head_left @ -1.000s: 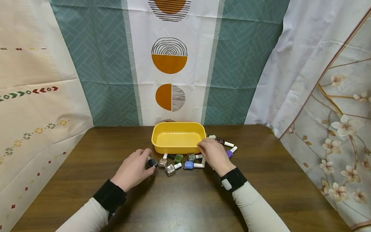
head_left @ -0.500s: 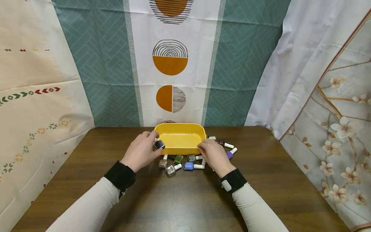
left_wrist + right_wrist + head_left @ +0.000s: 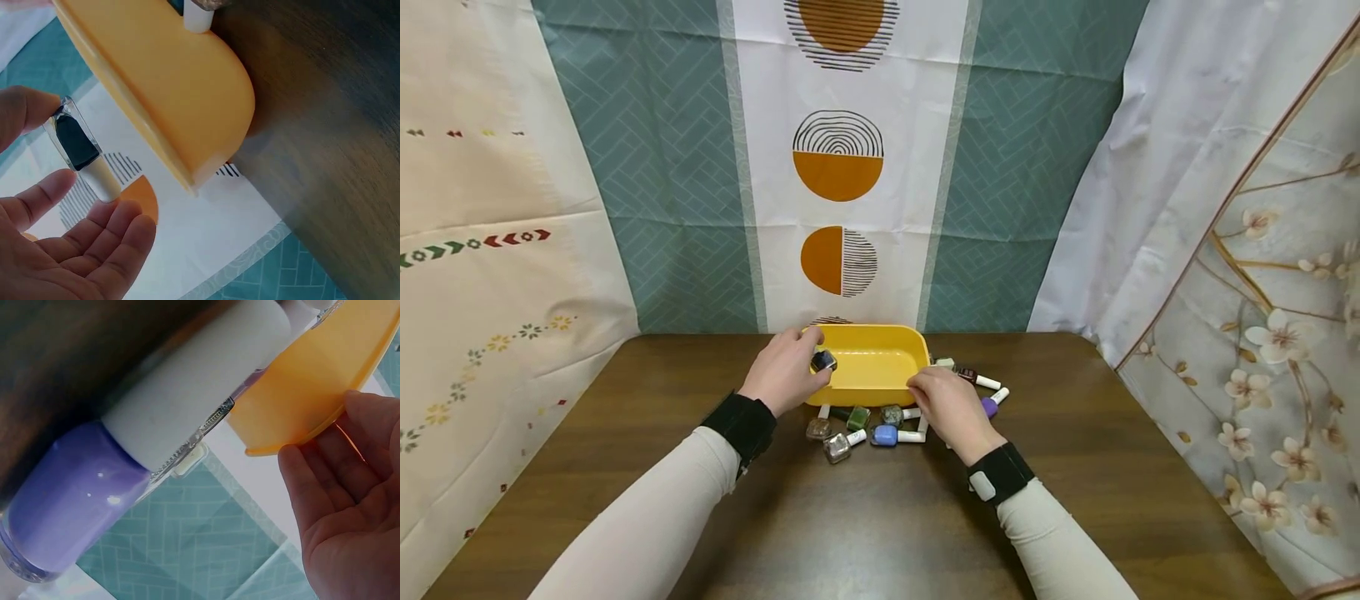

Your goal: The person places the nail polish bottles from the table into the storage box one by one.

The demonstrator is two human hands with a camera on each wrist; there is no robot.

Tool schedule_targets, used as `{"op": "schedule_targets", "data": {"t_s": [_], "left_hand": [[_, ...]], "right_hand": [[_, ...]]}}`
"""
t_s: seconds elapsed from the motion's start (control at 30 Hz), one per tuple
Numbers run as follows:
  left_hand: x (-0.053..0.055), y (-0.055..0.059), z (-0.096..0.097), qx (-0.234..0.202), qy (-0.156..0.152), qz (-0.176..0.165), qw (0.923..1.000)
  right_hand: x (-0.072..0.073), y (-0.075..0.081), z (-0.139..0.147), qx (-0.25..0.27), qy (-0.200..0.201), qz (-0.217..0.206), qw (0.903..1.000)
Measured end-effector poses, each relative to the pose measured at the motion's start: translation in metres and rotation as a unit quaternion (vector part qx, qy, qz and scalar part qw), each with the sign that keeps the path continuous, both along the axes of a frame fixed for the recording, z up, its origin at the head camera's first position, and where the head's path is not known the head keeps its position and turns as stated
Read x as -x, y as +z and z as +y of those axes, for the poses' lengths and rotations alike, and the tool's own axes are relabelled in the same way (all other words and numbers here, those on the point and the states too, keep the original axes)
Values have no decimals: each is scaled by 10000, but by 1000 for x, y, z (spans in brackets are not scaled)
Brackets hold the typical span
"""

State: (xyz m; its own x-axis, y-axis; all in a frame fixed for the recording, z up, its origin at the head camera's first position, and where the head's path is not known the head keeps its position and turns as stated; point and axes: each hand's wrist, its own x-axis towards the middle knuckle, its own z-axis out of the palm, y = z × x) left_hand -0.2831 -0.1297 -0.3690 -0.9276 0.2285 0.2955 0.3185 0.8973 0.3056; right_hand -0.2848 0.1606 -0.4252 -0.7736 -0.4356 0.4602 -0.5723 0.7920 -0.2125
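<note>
In the head view, my left hand (image 3: 786, 369) holds a small dark nail polish bottle (image 3: 824, 361) over the left end of a yellow plastic tray (image 3: 865, 396). The left wrist view shows thumb and fingertip pinching the clear glass base of that bottle (image 3: 76, 140), its white cap tilted downward and outside the grip. At the tray's front right corner, my right hand (image 3: 953, 408) pinches the rim. From the right wrist camera, the thumb and fingers of that hand (image 3: 350, 481) meet the tray's edge (image 3: 312, 387). The inside of the tray shows bare yellow.
In front of the tray lie several nail polish bottles: brown glitter (image 3: 818, 428), silver (image 3: 837, 448), green (image 3: 858, 418), grey glitter (image 3: 892, 416) and blue (image 3: 885, 435). Right of it are a dark red bottle (image 3: 967, 375) and a purple bottle (image 3: 990, 407). Patterned curtains (image 3: 842, 167) hang behind the table.
My left hand has lifted the dark nail polish bottle from the table left of the others and carried it up and rightward over the tray. The right hand stays at the rim.
</note>
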Motion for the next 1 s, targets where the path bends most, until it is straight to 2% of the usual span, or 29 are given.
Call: {"op": "schedule_targets", "data": {"t_s": [0.17,0.4,0.57,0.83,1.0], "left_hand": [[8,-3,1,38,81,-184,9998],[11,-24,2,170,216,-395,9988],[17,-30,4,227,232,-416,9986],[25,-36,3,223,130,-444,9987],[34,-38,0,333,-24,-257,9991]], "right_hand": [[-1,-1,-1,28,-17,50,10000],[-10,-12,0,74,-4,-27,10000],[-14,-11,1,178,45,50,9998],[-17,-8,-2,57,-153,7,9999],[-16,-6,-4,43,-142,163,9998]]}}
